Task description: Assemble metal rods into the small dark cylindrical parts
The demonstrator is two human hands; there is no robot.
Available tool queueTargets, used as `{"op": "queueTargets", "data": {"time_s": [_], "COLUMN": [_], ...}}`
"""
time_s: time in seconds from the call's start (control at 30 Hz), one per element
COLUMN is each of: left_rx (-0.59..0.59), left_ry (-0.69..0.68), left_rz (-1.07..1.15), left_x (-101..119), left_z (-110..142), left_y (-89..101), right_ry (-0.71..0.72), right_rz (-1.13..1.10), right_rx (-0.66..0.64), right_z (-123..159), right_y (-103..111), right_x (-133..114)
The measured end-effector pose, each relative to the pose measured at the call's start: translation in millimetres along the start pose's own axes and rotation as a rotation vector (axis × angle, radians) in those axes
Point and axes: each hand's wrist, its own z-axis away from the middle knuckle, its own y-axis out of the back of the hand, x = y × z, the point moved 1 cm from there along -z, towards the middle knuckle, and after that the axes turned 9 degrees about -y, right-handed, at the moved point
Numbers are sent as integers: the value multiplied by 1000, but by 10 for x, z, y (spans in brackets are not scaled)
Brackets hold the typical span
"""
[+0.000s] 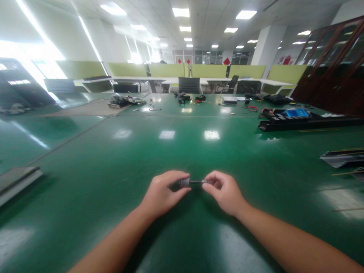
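Observation:
A small dark rod-like part (194, 182) with a thicker grey end is held just above the glossy green table (113, 163). My left hand (163, 193) is closed around the thicker left end. My right hand (223, 191) pinches the thin right end between thumb and fingers. Both hands meet near the table's front middle; what the part is exactly is too small to tell.
A long black tray (307, 123) with a blue item (295, 112) lies at the right. Dark flat pieces (341, 157) sit at the right edge, a grey slab (17, 182) at the left. Tools and cables (125, 100) lie far back, before chairs and green partitions.

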Motion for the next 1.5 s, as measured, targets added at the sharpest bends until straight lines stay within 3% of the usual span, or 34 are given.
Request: {"op": "queueTargets", "data": {"time_s": [0.83, 0.93, 1.0, 1.1, 1.2, 1.3, 1.4, 1.5], "left_rx": [-27, -19, 31, 151, 222, 239, 289, 287], "left_ry": [14, 32, 76, 249, 442, 525, 570, 647], "left_rz": [-12, -22, -46, -24, 141, 299, 371, 280], "left_x": [-50, -58, -64, -109, -198, -279, -334, -400], "left_z": [11, -1, -12, -28, -57, -92, -57, 117], "left_y": [7, 18, 37, 68, 98, 170, 341, 626], "right_ry": [-5, 10, 38, 77, 70, 63, 68, 75], "right_rz": [-19, -136, -286, -420, -439, -443, -436, -428], "right_rx": [4, -4, -24, -48, -77, -96, -110, -129], "right_z": [-38, -39, -43, -57, -72, -76, -65, -52], "right_y": [4, 8, 3, -14, -38, -55, -59, -57], "right_x": [59, 66, 61, 46, 42, 47, 48, 43]}}
